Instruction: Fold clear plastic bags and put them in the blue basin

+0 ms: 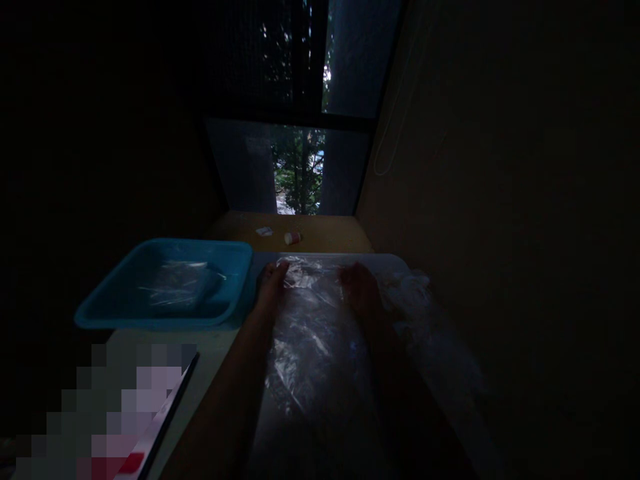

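A clear, crinkled plastic bag (310,333) stretches from the far side of the table towards me, between my forearms. My left hand (273,277) grips its far left corner, the thumb lying on top of the film. At the far right corner, my right hand (359,283) has its fingers closed on the same bag; it is dark, so the fingers show poorly. Whether anything lies inside the bag I cannot tell. More loose clear plastic (413,287) is bunched just right of my right hand.
Left of the bag, a blue plastic tray (240,273) holds a clear-wrapped packet (180,283). A pixelated flat item with a dark edge (170,413) lies near left. Beyond the table, a small cup-like object (293,238) and a white scrap (264,231) lie on the window ledge (330,233).
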A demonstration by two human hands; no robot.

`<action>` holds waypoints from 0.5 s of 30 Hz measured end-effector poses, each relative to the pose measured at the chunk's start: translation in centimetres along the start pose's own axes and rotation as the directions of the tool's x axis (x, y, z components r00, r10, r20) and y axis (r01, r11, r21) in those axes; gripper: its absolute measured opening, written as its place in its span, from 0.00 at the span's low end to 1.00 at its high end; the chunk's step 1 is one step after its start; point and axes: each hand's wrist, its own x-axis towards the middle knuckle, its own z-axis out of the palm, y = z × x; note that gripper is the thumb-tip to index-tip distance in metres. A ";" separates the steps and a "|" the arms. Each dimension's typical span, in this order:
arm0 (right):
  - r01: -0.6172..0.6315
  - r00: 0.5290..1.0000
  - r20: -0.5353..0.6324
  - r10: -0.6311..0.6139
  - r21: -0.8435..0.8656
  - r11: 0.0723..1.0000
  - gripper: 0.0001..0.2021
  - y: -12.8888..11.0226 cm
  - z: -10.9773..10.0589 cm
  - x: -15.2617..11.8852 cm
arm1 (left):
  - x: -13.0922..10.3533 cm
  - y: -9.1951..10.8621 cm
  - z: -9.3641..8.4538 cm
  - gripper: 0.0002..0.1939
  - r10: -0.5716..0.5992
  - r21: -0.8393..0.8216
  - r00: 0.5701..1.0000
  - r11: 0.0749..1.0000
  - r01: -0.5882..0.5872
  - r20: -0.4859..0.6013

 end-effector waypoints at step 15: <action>0.109 0.993 0.061 -0.097 -0.248 0.963 0.05 -0.5 -0.4 -0.1 | -0.6 0.2 0.2 0.17 -0.109 0.010 0.992 0.994 0.108 0.059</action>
